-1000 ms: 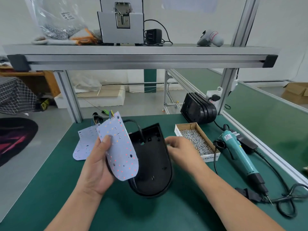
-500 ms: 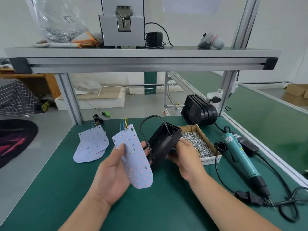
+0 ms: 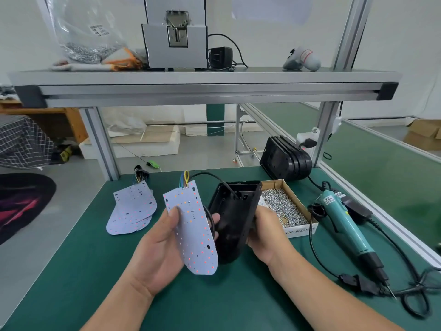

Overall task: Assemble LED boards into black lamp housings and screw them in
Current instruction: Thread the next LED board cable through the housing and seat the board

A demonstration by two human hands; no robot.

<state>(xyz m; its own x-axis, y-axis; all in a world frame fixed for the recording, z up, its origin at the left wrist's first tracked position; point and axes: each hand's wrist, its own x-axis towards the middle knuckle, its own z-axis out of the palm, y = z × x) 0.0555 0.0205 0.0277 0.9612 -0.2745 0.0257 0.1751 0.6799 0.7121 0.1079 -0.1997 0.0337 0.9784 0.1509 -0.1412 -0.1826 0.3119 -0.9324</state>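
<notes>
Green matting covered the table [image 3: 83, 271], above which the left hand [image 3: 157, 254] pinched in its grip a flat white round-tipped LED board [image 3: 193, 225] and the right hand [image 3: 267, 237] clasped a black plastic lamp housing [image 3: 231, 223] tilted just beside it, near a cardboard screw box [image 3: 300, 231] and a teal electric screwdriver [image 3: 343, 225].

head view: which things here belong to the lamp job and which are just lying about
In the job: LED board, black housing, spare boards, stacked housings, box of screws, electric screwdriver.
Lying about on the shelf: plastic bag, gloves, grey machine, power adapter.

LED board [image 3: 193, 225] beside black housing [image 3: 232, 223]
</notes>
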